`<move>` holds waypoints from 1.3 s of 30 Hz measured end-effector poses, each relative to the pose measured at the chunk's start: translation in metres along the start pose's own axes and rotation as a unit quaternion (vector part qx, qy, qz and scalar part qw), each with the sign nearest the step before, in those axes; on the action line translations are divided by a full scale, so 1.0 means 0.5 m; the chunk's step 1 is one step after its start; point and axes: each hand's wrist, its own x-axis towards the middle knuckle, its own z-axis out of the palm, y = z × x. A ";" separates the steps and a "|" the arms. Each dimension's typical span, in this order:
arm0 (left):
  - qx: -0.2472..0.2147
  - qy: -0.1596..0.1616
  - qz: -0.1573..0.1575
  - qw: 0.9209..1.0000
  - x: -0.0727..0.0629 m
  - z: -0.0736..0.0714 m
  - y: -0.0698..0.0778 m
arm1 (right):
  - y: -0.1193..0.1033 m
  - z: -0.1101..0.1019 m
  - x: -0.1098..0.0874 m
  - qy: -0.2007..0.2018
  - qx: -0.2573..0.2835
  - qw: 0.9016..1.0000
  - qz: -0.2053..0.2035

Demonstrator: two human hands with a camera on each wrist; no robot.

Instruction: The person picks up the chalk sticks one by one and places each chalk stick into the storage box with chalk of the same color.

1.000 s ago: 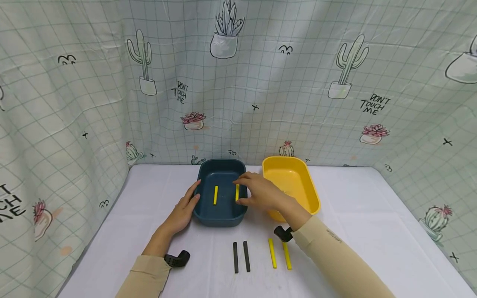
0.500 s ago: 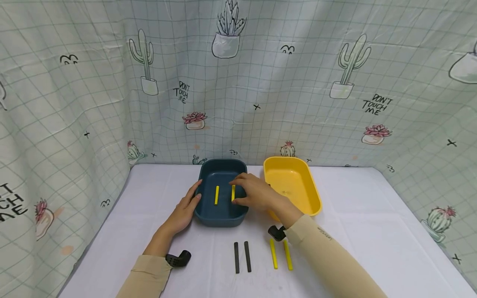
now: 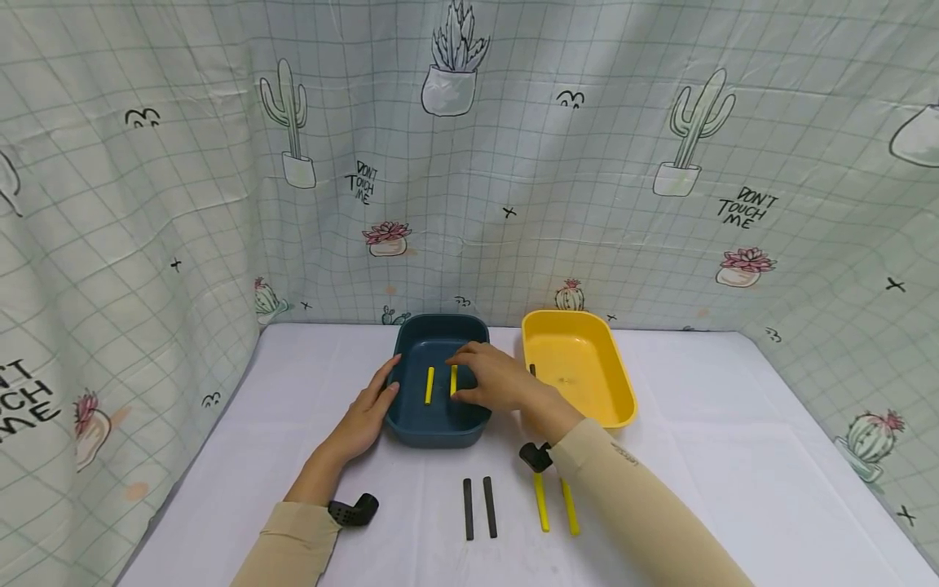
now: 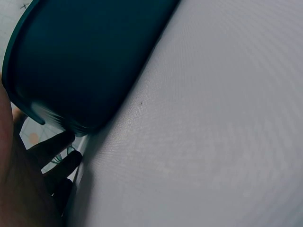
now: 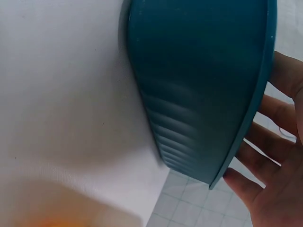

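A dark blue plastic tub (image 3: 438,438) stands on the white-covered table. My left hand (image 3: 363,422) rests against its left side, extended fingertips at the rim; the left wrist view shows fingers (image 4: 64,165) beside the outer wall. Over the right part of the tub, my right hand (image 3: 497,380) pinches a slim yellow stick (image 3: 454,380) between thumb and fingertips, one at each end. A second yellow stick (image 3: 429,386) lies on the tub's floor, left of the held one. From the right wrist, the tub wall (image 5: 194,94) hides both sticks.
Right of the blue tub is a yellow tub (image 3: 625,391) with a dark stick (image 3: 532,370) inside, partly behind the right hand. Two dark stick pieces (image 3: 468,509) and two yellow sticks (image 3: 542,503) lie in front. A patterned curtain (image 3: 506,163) hangs behind.
My right hand has shifted left with the yellow stick, from near the tub's right wall closer to the other yellow stick. My left hand has stayed at the rim.
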 end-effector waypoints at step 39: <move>-0.010 -0.009 -0.006 1.000 0.007 -0.001 -0.005 | 0.003 0.054 0.059 0.018 -0.072 0.997 0.003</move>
